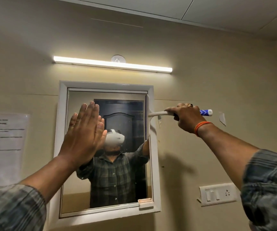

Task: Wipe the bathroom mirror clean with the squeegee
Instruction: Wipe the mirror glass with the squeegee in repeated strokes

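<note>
Sleeves first, since they're closest: plaid sleeve point(9, 207) down at the mirror's lower left, another plaid sleeve on the other arm off to the mirror's right. Both forearms reach up toward the mirror point(117, 164).

Left hand point(82, 130) is flat and wide open, fingers together and pointing up, holding nothing. It's in front of the left half of the mirror and its reflection meets it palm to palm, so it looks pressed on the glass, though I can't say for sure it's actually touching.

Right hand point(186, 118) is just right of the mirror's upper right corner, grip closed tight around the squeegee point(152, 114) handle. There's a ring on one finger and an orange thread point(201, 126) around the wrist. The blue and white end of the handle sticks out past the hand, away from the mirror. The white neck runs left to the blade, which stands upright right along the mirror's right edge, at the frame point(62, 130). Blade is a bit blurry, so can't tell if it's on the glass or on the frame.

Further back on the wall: a lit tube light point(112, 64) above the mirror, a printed paper notice point(4, 139) to the mirror's left, and a switch plate point(217, 194) down at its lower right.
</note>
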